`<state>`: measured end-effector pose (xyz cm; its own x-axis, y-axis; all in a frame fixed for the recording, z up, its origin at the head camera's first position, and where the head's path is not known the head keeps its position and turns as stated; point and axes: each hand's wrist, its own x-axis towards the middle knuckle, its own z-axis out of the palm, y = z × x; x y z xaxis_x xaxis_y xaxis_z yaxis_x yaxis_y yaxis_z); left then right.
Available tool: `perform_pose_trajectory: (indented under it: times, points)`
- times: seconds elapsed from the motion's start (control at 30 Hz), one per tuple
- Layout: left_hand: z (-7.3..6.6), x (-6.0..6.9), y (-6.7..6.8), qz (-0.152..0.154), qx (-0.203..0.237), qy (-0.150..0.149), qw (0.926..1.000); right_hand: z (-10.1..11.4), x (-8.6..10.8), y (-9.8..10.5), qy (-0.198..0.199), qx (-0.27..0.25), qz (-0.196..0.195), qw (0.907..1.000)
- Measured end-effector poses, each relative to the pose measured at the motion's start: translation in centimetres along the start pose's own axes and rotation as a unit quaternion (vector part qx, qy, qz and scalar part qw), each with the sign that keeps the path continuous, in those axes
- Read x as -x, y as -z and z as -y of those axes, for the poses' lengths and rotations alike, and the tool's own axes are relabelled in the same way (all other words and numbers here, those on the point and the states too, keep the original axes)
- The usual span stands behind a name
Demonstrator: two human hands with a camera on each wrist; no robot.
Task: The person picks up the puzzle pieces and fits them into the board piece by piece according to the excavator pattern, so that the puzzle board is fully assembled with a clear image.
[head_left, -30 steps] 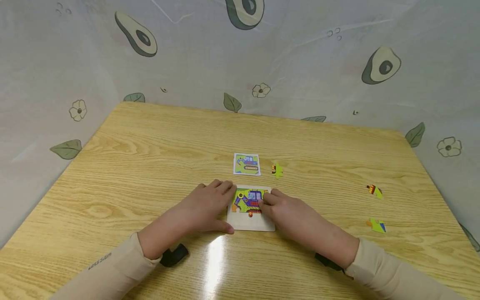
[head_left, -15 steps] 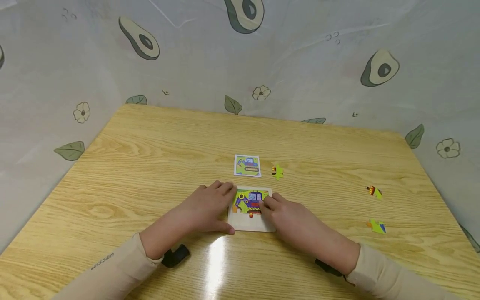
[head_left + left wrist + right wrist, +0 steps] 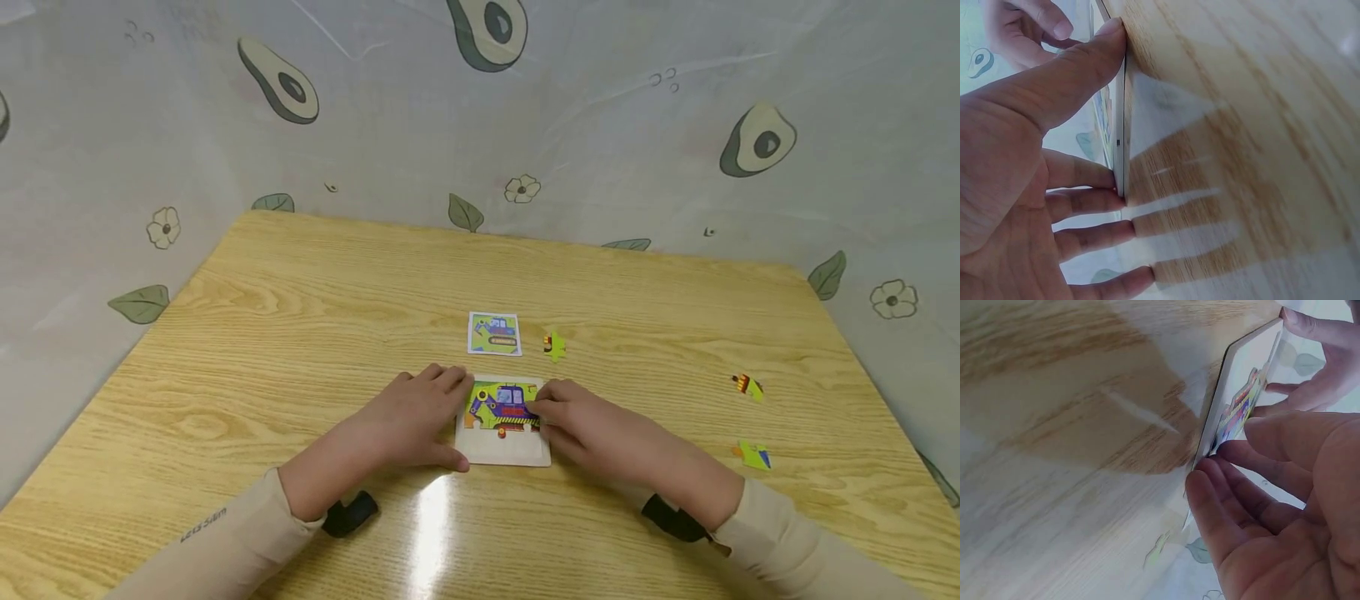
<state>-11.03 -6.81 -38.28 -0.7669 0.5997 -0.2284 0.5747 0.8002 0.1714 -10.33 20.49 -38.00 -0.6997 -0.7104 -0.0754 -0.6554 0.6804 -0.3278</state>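
Observation:
In the head view a white puzzle board [image 3: 502,452] lies on the table, its upper part filled with joined pieces [image 3: 501,406] that picture a purple digger. My left hand [image 3: 408,421] rests along the board's left side, fingers straight, with the thumb at the near left corner. The left wrist view shows its thumb tip [image 3: 1113,26] and fingertips touching the board's edge. At the right side is my right hand [image 3: 588,425], fingertips at the right end of the joined pieces. In the right wrist view its fingers [image 3: 1207,494] meet the board's right edge, loosely bent; no loose piece shows between them.
A small picture card [image 3: 494,334] of the digger lies behind the board. Beside it is a loose green puzzle piece [image 3: 555,346]. Farther right lie a red and green piece [image 3: 748,387] and a green and blue piece [image 3: 752,454]. A patterned cloth [image 3: 375,150] hangs behind the wooden table.
My right hand has drawn back slightly to the right and its fingers have loosened, showing more of the joined pieces' right end. The left hand stays at the board's left side.

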Motion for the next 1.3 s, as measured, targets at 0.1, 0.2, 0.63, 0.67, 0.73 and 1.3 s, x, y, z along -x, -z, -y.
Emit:
perform_pose_trajectory:
  times: [0.1, 0.2, 0.63, 0.67, 0.73, 1.3]
  points:
    - [0.0, 0.0, -0.1, -0.001, -0.003, -0.001, 1.0000, -0.1, 0.0, -0.1, 0.002, 0.005, -0.001, 1.0000]
    - [0.0, -0.1, -0.2, -0.002, -0.007, 0.000, 1.0000, -0.2, 0.0, -0.4, 0.010, 0.012, -0.008, 0.9998]
    - [0.0, -0.2, 0.1, -0.006, -0.006, -0.005, 0.9999, -0.2, 1.1, -0.3, 0.004, -0.006, -0.021, 0.9997]
    - [0.0, -0.2, 0.1, -0.006, -0.004, -0.007, 0.9999, -0.3, 1.3, -0.2, 0.002, -0.019, -0.018, 0.9997]
    - [-0.1, -0.1, 0.0, -0.006, 0.001, -0.007, 1.0000, -0.6, 1.9, -0.1, -0.005, -0.041, -0.014, 0.9991]
    - [0.0, 0.0, -0.3, -0.015, -0.012, -0.008, 0.9998, -8.7, 13.4, -0.1, -0.085, 0.008, -0.125, 0.9885]
